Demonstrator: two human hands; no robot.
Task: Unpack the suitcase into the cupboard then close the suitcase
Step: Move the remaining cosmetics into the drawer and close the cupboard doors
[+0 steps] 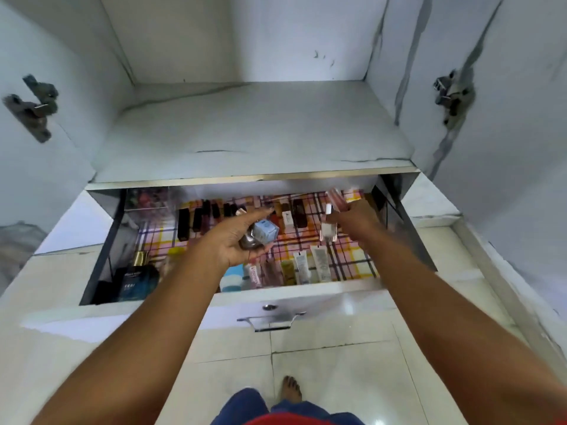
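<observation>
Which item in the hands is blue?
The small box held by the left hand, beside a silvery item in that palm. The right hand pinches a clear pinkish bottle, motion-blurred.

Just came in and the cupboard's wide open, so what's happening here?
A person is putting toiletries into the pulled-out drawer lined with plaid paper. The left hand holds a small pale-blue box and a silvery bottle; the right hand pinches a blurred clear tube above the drawer.

The drawer liner [352, 253] was plaid in pink, yellow, orange and dark lines; the small box [266, 230] pale blue; the cupboard [251, 124] white marble-veined.
</observation>
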